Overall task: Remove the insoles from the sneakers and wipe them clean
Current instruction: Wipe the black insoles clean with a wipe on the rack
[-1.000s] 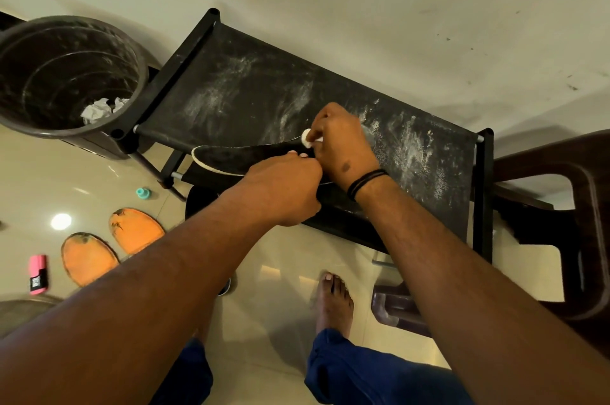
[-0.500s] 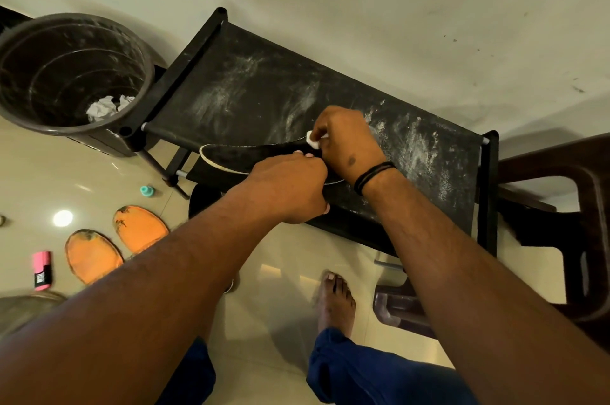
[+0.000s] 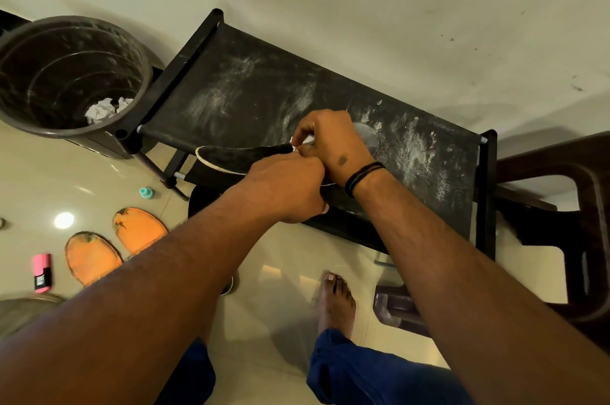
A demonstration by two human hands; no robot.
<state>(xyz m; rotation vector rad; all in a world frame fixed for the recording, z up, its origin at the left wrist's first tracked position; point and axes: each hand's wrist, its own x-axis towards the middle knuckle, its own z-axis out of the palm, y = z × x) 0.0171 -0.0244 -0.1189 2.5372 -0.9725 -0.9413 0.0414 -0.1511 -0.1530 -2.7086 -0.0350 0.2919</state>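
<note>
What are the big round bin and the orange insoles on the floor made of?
The bin looks like dark plastic: smooth, slightly shiny ringed walls, scuffed white. The orange insoles seem foam or fabric: matte, flat, with dirty, worn toe ends. I can't tell which for sure.

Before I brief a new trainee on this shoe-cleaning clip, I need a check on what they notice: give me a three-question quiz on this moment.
1. True or false: the two orange insoles lie on the floor, not on the black rack.
2. What lies in the dark bin?
A) a sneaker
B) crumpled white paper
C) a pink marker
3. Fill in: the right hand pinches a small white wad against the black ______.

Key
1. True.
2. B.
3. Insole; the left hand grips its near edge. What the wad is made of cannot be told.
</note>
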